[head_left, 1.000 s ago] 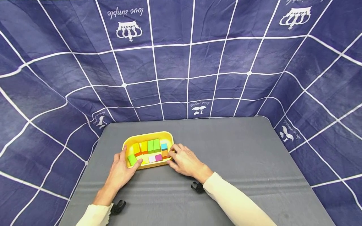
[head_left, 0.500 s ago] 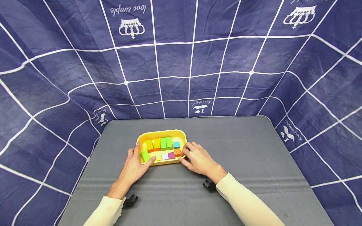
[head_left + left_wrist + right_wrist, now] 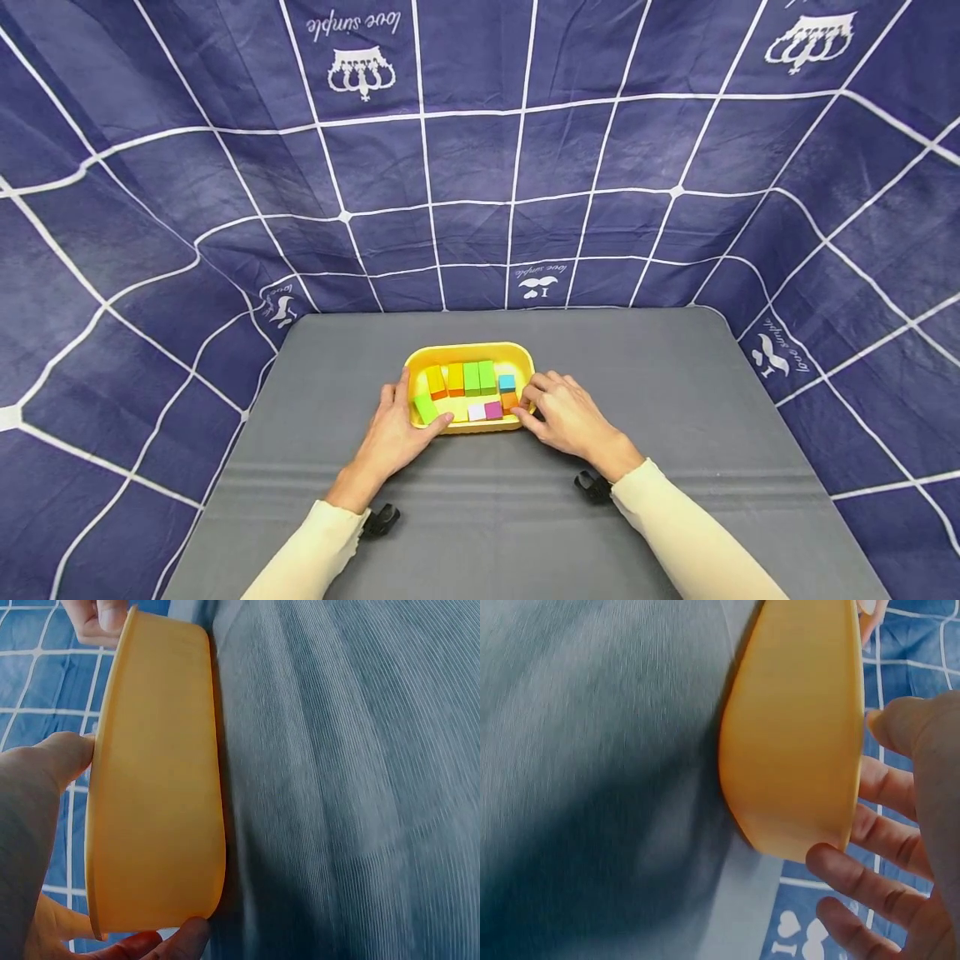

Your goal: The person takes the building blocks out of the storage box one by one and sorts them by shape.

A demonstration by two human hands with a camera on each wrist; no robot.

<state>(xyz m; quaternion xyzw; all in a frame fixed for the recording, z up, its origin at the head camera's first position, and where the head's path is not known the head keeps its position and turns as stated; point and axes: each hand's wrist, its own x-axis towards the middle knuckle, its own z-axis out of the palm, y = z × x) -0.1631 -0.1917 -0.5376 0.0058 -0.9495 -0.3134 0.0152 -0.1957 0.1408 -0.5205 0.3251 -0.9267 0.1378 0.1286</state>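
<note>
A yellow plastic tub (image 3: 467, 427) sits on the grey surface, holding toy blocks. Inside, orange-and-yellow blocks (image 3: 446, 381) and green blocks (image 3: 480, 378) stand along the back; a green block (image 3: 426, 409) leans at left. White (image 3: 477, 412) and purple blocks (image 3: 492, 410) lie along the front, with blue (image 3: 507, 383) and orange blocks (image 3: 510, 402) at right. My left hand (image 3: 393, 433) grips the left end, thumb over the near rim. At the right end, my right hand (image 3: 566, 417) holds the rim with curled fingers. The wrist views show the tub's outer wall (image 3: 157, 765), the blocks hidden.
The grey table covering (image 3: 480, 508) stretches around the tub, with shallow creases across it. Blue cloth (image 3: 480, 158) with white grid lines stands behind and at both sides. Black straps (image 3: 381, 521) show at both wrists, beside cream sleeves (image 3: 693, 525).
The tub has moved right along the table with both hands on it. Its blocks keep much the same arrangement. The head view has shifted slightly.
</note>
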